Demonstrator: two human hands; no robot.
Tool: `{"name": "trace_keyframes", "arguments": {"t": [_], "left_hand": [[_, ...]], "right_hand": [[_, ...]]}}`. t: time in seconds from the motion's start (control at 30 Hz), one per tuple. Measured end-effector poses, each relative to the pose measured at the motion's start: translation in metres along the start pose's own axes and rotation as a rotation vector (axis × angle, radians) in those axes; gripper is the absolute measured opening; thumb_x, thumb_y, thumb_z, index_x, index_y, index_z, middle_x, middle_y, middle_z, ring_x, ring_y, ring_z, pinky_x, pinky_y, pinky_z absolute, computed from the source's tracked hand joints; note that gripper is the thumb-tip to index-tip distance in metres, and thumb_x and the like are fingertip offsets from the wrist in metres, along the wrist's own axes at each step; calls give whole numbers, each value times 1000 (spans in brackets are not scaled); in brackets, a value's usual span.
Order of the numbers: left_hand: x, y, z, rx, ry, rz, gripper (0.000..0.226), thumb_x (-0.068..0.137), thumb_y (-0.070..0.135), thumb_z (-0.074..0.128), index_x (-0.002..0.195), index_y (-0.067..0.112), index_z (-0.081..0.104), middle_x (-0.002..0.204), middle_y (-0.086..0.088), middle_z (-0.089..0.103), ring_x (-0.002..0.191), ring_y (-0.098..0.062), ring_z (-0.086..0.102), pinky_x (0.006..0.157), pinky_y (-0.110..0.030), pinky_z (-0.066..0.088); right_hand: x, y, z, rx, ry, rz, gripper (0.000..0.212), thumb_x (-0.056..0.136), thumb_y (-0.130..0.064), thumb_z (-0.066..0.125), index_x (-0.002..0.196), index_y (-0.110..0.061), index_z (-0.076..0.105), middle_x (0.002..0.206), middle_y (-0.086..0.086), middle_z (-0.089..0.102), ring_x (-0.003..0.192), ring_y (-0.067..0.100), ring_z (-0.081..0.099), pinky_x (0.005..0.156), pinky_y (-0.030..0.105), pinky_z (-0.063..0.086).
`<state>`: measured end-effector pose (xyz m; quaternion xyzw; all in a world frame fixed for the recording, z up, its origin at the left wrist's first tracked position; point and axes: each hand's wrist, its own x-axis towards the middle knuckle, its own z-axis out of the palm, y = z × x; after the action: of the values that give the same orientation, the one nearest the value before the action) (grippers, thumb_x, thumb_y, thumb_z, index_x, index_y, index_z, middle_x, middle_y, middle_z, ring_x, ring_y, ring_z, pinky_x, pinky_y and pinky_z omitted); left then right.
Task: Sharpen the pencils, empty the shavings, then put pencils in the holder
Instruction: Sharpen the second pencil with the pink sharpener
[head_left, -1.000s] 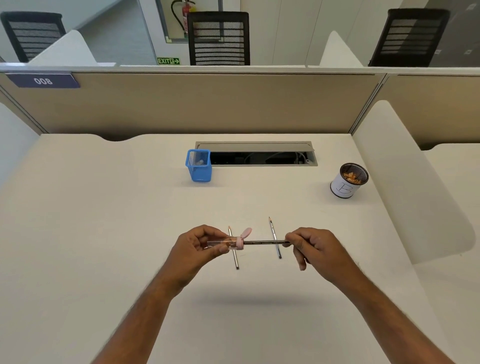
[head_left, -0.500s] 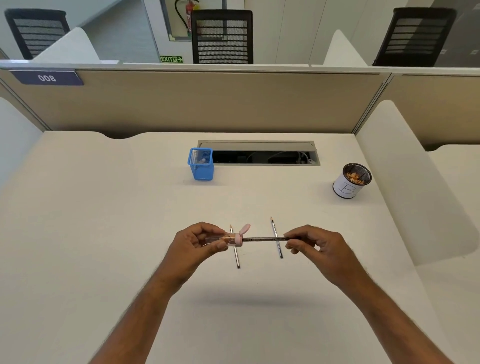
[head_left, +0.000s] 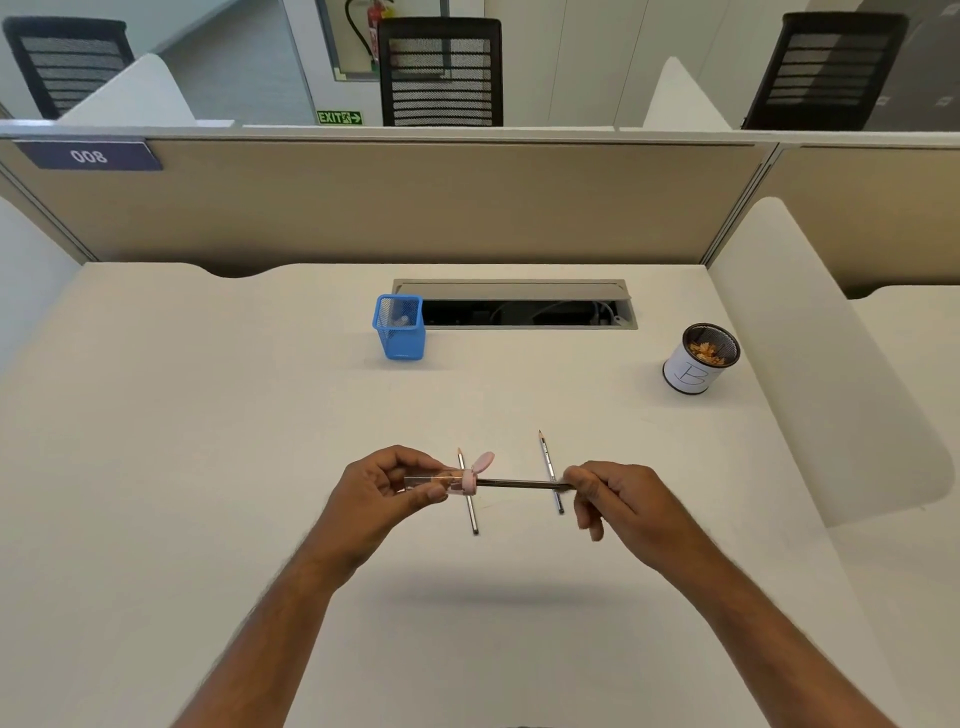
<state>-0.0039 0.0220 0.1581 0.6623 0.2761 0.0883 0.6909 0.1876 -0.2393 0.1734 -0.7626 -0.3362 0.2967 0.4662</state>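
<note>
My left hand (head_left: 387, 486) grips a clear tube sharpener (head_left: 447, 480) with a pink cap and open pink lid, held above the desk. A dark pencil (head_left: 519, 484) lies level with its tip in the sharpener, and my right hand (head_left: 621, 501) pinches its other end. Two more pencils lie on the desk beneath: one (head_left: 471, 512) under the sharpener, another (head_left: 549, 467) near my right hand, both pointing away from me. A blue mesh holder (head_left: 399, 328) stands at the back centre. A white cup marked B (head_left: 698, 358) holds shavings at the back right.
An open cable tray (head_left: 519, 306) is cut into the white desk (head_left: 208, 441) behind the holder. A beige partition (head_left: 415, 202) closes the back, and a white rounded divider (head_left: 810, 374) stands on the right. Black chairs sit beyond the partition.
My right hand's fingers have shifted around the pencil's end, as if turning it. Both hands stay in about the same place; the view has tilted slightly.
</note>
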Motion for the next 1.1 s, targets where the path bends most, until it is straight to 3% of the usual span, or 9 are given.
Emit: {"name": "trace_keyframes", "arguments": {"t": [0.07,0.13,0.27,0.43,0.57,0.7,0.8,0.97,1.1], "left_hand": [[1,0,1,-11,8,2,21,90,10,90,102,25,83,111,-7,89,109,-25,85,95,-29,66],[2,0,1,-35,19,6,20,90,8,89,106,18,82,110,-8,89,108,-27,85,91,-25,67],[4,0,0,-42,15,12,24,90,5,89,112,6,78,111,-10,89,108,-30,85,94,-27,67],[3,3,-1,-56,-1,23,27,86,13,90,111,7,79,110,-10,89,107,-28,85,91,-26,67],[1,1,-2,-37,-20,17,19,88,11,90,103,21,83,111,-9,89,108,-27,85,95,-30,68],[0,-1,-3,-40,-46,28,21,89,6,91,103,21,84,113,-10,88,111,-27,84,97,-30,67],[0,-1,-5,-39,-48,29,22,88,8,92,104,20,83,114,-9,88,110,-26,84,94,-27,67],[3,3,-6,-56,-23,25,23,81,19,92,104,20,84,111,-8,89,107,-24,85,89,-22,66],[7,4,-9,-43,-20,24,26,81,18,92,105,15,83,110,-10,89,105,-26,86,91,-26,67]], "right_hand": [[-1,-1,-1,21,-23,2,23,103,-49,59,122,-45,73,88,-5,76,67,13,70,70,17,51],[-2,-1,-2,-9,-2,-16,36,95,-52,67,130,-48,67,101,-10,74,79,13,74,74,16,53],[-4,1,-3,-90,91,-109,21,100,-25,76,109,-44,73,93,-8,77,84,17,75,74,31,56],[-7,1,0,-100,132,-99,23,100,-20,76,105,-42,77,89,-8,79,77,19,72,72,39,56],[-7,-2,1,-78,98,-108,17,104,-40,61,93,-37,74,73,-5,75,62,7,61,61,17,45],[-5,2,5,-15,-9,16,39,103,-53,50,88,-27,74,56,0,70,58,28,59,67,41,51],[-2,2,5,94,-33,36,39,102,-55,52,91,-28,78,67,2,75,55,20,64,65,32,50],[-2,3,2,68,-24,19,30,98,-50,68,127,-42,72,102,-6,82,77,16,74,78,31,56],[0,1,0,-69,50,-47,28,99,-23,77,114,-46,75,103,-13,77,81,14,72,66,17,48]]}}
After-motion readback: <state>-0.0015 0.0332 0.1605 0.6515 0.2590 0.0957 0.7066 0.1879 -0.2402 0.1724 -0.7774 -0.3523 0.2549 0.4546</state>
